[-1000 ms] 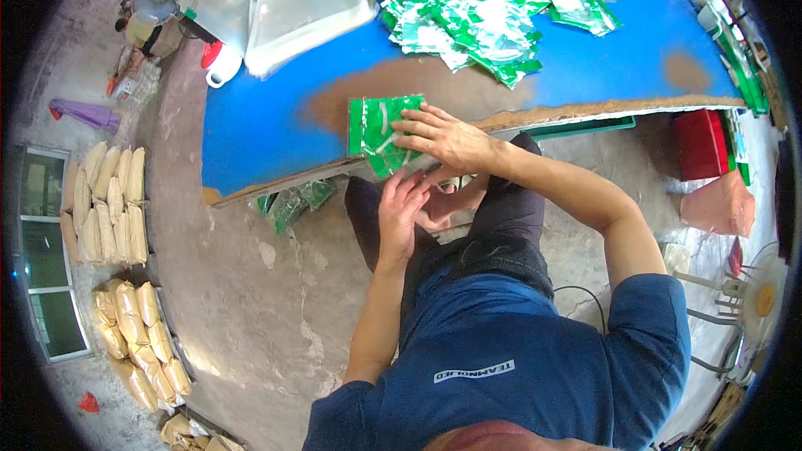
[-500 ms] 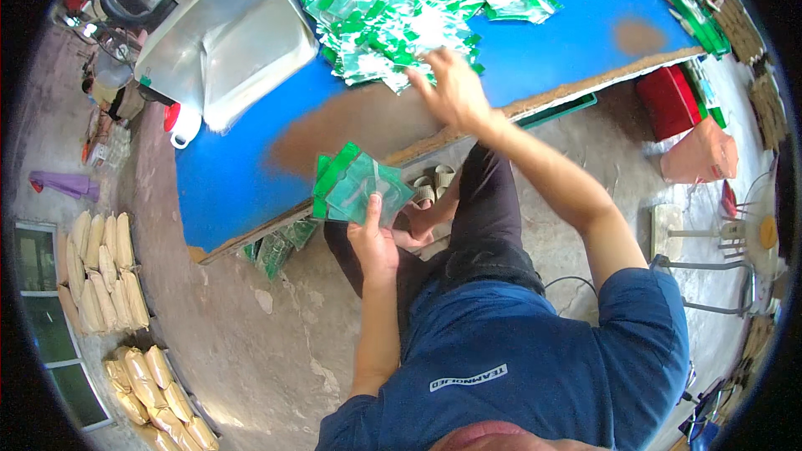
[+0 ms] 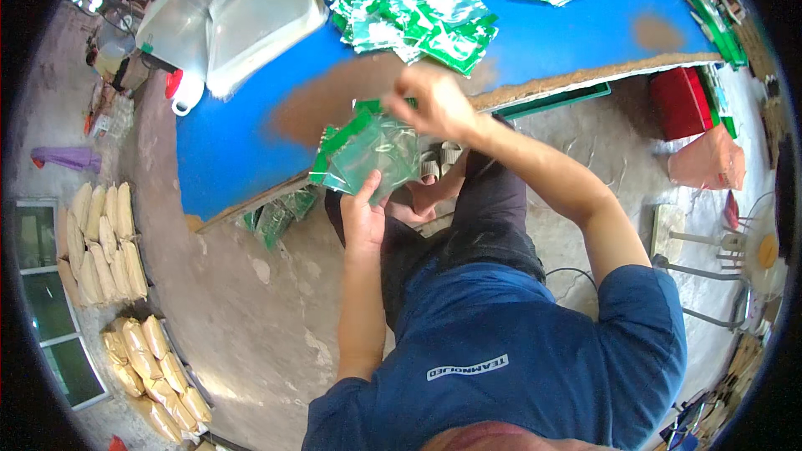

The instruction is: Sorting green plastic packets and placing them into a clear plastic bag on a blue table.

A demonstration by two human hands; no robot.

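Note:
My left hand (image 3: 365,213) grips a fanned stack of clear plastic bags with green bands (image 3: 380,154), thumb on top, just off the table's near edge. Close above that stack, my right hand (image 3: 436,107) has its fingers curled and somewhat blurred. A green-edged bag shows at its fingertips, overlapping the top of the stack. Farther off, a large heap of the same bags (image 3: 418,4) lies on the blue table (image 3: 225,142).
A metal tray (image 3: 263,21) and a white mug with a red part (image 3: 187,93) stand at the table's left. More green-edged bags (image 3: 280,215) lie below the near edge. A red box (image 3: 681,102) sits under the right side. Filled brown packs (image 3: 154,376) are stacked at left.
My right hand has come back from the heap toward the stack in my left hand, bringing a bag. The stack has risen slightly in view, and the view has shifted a little.

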